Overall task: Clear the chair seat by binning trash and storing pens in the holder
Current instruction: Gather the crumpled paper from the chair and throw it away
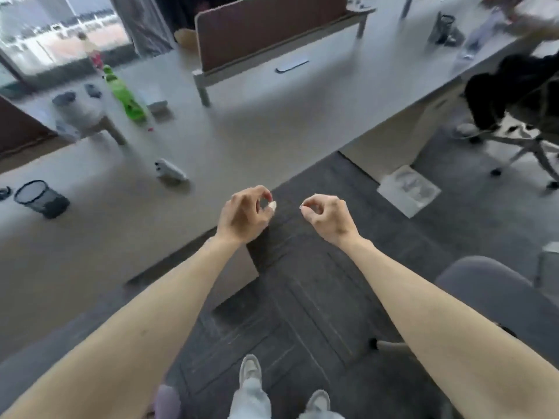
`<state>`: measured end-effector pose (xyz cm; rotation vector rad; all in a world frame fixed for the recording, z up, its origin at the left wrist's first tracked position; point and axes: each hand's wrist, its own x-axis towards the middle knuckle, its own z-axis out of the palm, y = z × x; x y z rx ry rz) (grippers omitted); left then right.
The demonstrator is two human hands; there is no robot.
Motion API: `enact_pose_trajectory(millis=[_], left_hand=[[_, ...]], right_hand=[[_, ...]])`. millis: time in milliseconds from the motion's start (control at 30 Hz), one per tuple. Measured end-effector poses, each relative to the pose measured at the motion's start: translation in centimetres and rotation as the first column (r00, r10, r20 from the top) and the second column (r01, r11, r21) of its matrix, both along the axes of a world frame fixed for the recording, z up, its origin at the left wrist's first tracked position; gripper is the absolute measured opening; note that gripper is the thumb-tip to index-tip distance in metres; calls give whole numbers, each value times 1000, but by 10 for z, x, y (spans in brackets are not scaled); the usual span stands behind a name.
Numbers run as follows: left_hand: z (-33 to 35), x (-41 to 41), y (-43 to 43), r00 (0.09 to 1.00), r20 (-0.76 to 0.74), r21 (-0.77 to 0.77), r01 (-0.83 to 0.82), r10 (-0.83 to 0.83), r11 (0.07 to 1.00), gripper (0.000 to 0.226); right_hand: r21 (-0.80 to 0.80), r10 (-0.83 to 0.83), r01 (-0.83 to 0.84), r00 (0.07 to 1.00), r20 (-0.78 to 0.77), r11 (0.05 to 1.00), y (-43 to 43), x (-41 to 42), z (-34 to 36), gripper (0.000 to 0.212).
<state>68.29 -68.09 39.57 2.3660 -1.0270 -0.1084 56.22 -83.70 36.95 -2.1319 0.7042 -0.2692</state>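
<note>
Both my arms reach out over the dark carpet beside the desk edge. My left hand (245, 211) has its fingers curled and pinches a small white scrap (272, 204) between thumb and fingertips. My right hand (328, 214) is curled the same way, and a tiny whitish bit (302, 206) shows at its pinched fingertips, too blurred to identify. A black mesh holder (40, 198) stands on the desk far to the left. The grey chair seat (484, 285) is at the right, below my right forearm, with nothing visible on the part I see. No bin is in view.
The long grey desk (242, 134) carries a white gadget (171, 171), a green bottle (125, 96) and a second mesh holder (444, 25). A sheet of paper (408, 190) lies on the floor. A person in black (514, 92) sits on a wheeled chair at the right.
</note>
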Motion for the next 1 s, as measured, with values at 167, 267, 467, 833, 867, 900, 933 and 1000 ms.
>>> enact_pose_trajectory(millis=[167,267,467,833,867,900,933,1000], left_hand=[[-11,-56,-139,951,-25,33,309,-308,951,14],[-29,-89,-212,883,-71,59,468,-464,882,13],[-75,-171,-337,654,-191,121,756,-732,643,15],[-187,-330,-439,351,-419,296,925,-838,239,37],[-199,-343,-444,350,-432,317,922,-831,224,38],[-211,-358,-450,353,-444,335,918,-824,212,39],[-224,-374,-456,354,-458,356,914,-816,197,39],[-248,-399,-462,350,-487,397,905,-800,154,39]], right_hand=[[3,-322,322,946,-41,947,-107,-106,-4,14],[12,-478,480,875,-73,877,-151,-160,-16,14],[13,-741,753,651,-167,658,-207,-261,-55,13],[158,-884,953,298,-360,257,-235,-437,-178,14],[175,-878,957,281,-386,230,-237,-452,-191,15],[181,-870,961,267,-415,208,-240,-469,-204,16],[182,-861,965,251,-443,187,-243,-486,-216,16],[176,-844,974,213,-492,143,-244,-513,-237,16]])
